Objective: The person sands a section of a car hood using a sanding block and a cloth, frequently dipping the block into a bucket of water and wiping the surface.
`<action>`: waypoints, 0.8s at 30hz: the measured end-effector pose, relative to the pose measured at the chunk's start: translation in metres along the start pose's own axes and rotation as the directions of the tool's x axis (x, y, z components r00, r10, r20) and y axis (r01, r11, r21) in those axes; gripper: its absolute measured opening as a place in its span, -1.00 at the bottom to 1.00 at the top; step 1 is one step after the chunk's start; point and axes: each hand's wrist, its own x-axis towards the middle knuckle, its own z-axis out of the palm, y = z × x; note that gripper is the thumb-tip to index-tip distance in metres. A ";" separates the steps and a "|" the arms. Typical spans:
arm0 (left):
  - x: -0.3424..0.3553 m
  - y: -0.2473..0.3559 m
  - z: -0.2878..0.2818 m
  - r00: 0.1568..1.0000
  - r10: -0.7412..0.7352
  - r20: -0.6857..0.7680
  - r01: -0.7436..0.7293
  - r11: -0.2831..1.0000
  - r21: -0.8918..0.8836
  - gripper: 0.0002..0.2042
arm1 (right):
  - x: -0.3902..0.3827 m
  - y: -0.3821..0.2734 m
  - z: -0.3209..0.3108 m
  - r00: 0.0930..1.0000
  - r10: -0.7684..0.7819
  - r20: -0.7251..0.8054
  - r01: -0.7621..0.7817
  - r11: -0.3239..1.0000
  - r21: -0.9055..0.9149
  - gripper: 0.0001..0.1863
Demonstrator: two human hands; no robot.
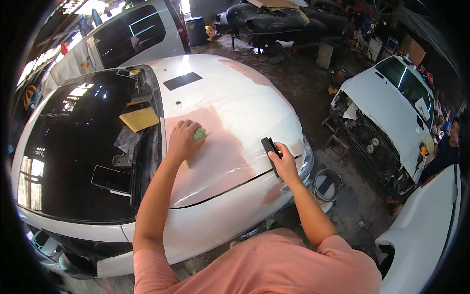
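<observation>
My left hand (pixel 186 139) rests on a pinkish filler patch (pixel 224 147) on the white car hood (pixel 267 117), its fingers closed round a light green pad (pixel 199 133). My right hand (pixel 283 158) grips a black rectangular block (pixel 270 148) near the hood's side seam, with the block's lower end at the panel. Left of my left hand, by the dark windshield (pixel 73 142), lie a yellow sheet (pixel 139 118) and a black phone (pixel 111 180). A dark rectangular sheet (pixel 182 81) lies farther up the hood.
A bucket of cloudy water (pixel 327 192) stands below my right arm. A white car (pixel 372 117) with an exposed engine bay is at right, beside another person (pixel 443 152). A white body panel (pixel 421 225) fills the lower right. A dark car body (pixel 274 27) and blue barrel (pixel 196 31) are behind.
</observation>
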 end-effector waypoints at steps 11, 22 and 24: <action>-0.058 0.144 0.077 0.914 -0.363 0.179 0.326 0.400 -0.857 -0.47 | -0.005 -0.056 0.068 0.946 -0.323 -0.023 0.319 0.942 -0.108 -0.47; -0.018 0.101 0.010 0.854 -0.519 0.038 0.455 0.710 -0.537 -0.54 | -0.006 -0.081 0.101 0.882 -0.418 0.216 0.224 0.777 0.588 -0.04; -0.022 0.088 0.007 0.896 -0.437 0.083 0.434 0.816 -0.383 -0.51 | 0.006 -0.053 0.091 0.877 -0.380 0.293 0.218 0.859 0.463 -0.03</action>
